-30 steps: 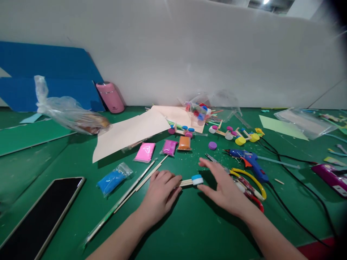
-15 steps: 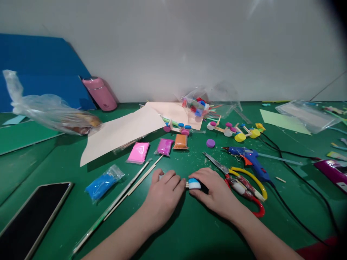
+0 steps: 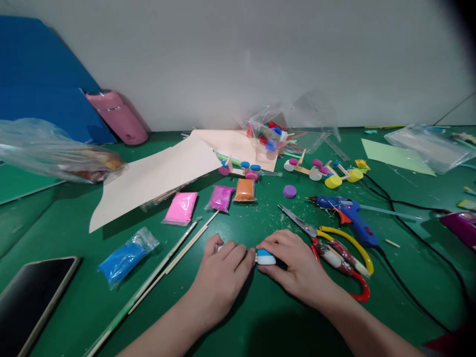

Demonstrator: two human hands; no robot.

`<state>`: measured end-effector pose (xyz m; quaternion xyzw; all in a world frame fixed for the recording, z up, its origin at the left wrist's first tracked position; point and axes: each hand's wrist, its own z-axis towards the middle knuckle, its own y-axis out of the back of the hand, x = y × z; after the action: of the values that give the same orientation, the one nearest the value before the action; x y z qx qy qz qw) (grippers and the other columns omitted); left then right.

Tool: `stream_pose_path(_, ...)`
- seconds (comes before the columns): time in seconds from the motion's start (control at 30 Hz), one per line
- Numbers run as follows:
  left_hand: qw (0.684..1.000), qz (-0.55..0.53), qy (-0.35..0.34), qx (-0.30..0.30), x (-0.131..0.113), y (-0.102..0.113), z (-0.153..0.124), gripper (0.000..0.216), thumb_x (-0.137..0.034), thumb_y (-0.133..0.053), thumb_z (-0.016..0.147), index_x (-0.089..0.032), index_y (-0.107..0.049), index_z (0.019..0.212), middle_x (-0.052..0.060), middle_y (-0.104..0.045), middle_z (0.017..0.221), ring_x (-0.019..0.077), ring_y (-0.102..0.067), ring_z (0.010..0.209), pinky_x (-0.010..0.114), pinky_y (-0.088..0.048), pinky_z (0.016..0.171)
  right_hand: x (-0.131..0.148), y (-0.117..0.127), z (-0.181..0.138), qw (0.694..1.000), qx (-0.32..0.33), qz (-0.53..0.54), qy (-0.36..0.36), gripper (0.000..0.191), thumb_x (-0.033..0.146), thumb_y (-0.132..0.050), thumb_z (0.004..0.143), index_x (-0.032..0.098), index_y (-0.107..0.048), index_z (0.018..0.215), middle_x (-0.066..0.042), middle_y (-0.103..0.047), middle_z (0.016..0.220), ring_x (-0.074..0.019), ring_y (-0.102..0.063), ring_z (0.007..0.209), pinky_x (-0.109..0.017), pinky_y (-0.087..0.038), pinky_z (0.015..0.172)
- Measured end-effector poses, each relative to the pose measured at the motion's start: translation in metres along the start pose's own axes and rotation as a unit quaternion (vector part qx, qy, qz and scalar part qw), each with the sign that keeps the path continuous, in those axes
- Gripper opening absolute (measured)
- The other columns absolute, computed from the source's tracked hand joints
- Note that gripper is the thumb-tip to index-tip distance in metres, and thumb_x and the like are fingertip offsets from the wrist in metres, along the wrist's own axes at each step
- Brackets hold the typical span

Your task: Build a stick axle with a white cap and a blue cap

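A small blue and white cap wheel (image 3: 266, 257) lies on the green table (image 3: 267, 317), fixed to the end of thin wooden sticks. My right hand (image 3: 297, 267) curls round the wheel, fingers closed on it. My left hand (image 3: 221, 280) lies with its fingers closed over the sticks just left of the wheel, hiding most of them. The two hands nearly touch at the wheel.
Scissors (image 3: 327, 253) and a blue glue gun (image 3: 347, 215) with its black cord lie right of my hands. Long sticks (image 3: 171, 260), clay packets in blue (image 3: 124, 257), pink (image 3: 181, 208), purple and orange, beige paper (image 3: 156, 176), a phone (image 3: 29, 297) and cap wheels lie around.
My right hand, open beside the wheel a second ago, has closed on it. My left hand has stayed on the sticks. The view has shifted a little.
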<state>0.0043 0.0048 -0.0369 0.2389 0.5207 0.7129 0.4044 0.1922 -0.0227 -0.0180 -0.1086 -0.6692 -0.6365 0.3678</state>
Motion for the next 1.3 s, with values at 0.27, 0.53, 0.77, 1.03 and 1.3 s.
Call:
stream_pose_path(0.27,1.000,0.001,-0.005,0.006,0.0004,0.0012,0.0010,0.024,-0.013,-0.038,0.086,-0.014,-0.057,0.100,0.005,-0.063,0.079,0.0186,-0.052,0.069,0.041,-0.028,0.070,0.0010,0.0005,0.0009,1.000,-0.001,-0.006,0.006,0.017,0.025,-0.057,0.080,0.022,-0.059,0.096,-0.004,-0.060,0.092,-0.0207,-0.049,0.087,-0.033,-0.037,0.075)
stream_pose_path(0.53,1.000,0.008,-0.011,-0.002,-0.0013,0.0028,0.0011,0.024,-0.013,-0.036,0.087,-0.014,-0.056,0.100,0.006,-0.062,0.079,0.0183,-0.051,0.070,0.040,-0.028,0.070,0.0006,-0.0008,0.0015,1.000,-0.005,-0.009,0.016,0.017,0.026,-0.056,0.080,0.021,-0.060,0.096,-0.004,-0.061,0.092,-0.0210,-0.049,0.086,-0.033,-0.037,0.074)
stream_pose_path(0.77,1.000,0.006,-0.014,-0.003,-0.0015,0.0035,0.0015,0.026,-0.013,-0.033,0.087,-0.014,-0.057,0.099,0.005,-0.061,0.077,0.0182,-0.051,0.069,0.040,-0.028,0.070,0.0028,0.0006,0.0013,1.000,-0.005,-0.005,0.019,0.017,0.025,-0.056,0.080,0.021,-0.060,0.097,-0.004,-0.061,0.091,-0.0200,-0.049,0.086,-0.033,-0.038,0.074)
stream_pose_path(1.03,1.000,0.007,-0.015,-0.006,-0.0017,0.0036,0.0022,0.027,-0.011,-0.032,0.087,-0.013,-0.056,0.098,0.006,-0.061,0.076,0.0185,-0.051,0.069,0.040,-0.028,0.070,0.0023,0.0005,0.0016,1.000,-0.005,-0.008,0.024,0.019,0.026,-0.055,0.081,0.022,-0.060,0.099,-0.004,-0.061,0.091,-0.0199,-0.049,0.086,-0.033,-0.038,0.075)
stream_pose_path(1.3,1.000,0.008,-0.007,-0.002,-0.0015,0.0040,0.0018,0.025,-0.013,-0.034,0.088,-0.014,-0.057,0.097,0.005,-0.063,0.076,0.0183,-0.052,0.068,0.041,-0.029,0.071,0.0031,0.0003,0.0015,1.000,-0.001,0.005,0.011,0.019,0.025,-0.056,0.080,0.021,-0.060,0.099,-0.004,-0.060,0.093,-0.0203,-0.049,0.088,-0.033,-0.038,0.077)
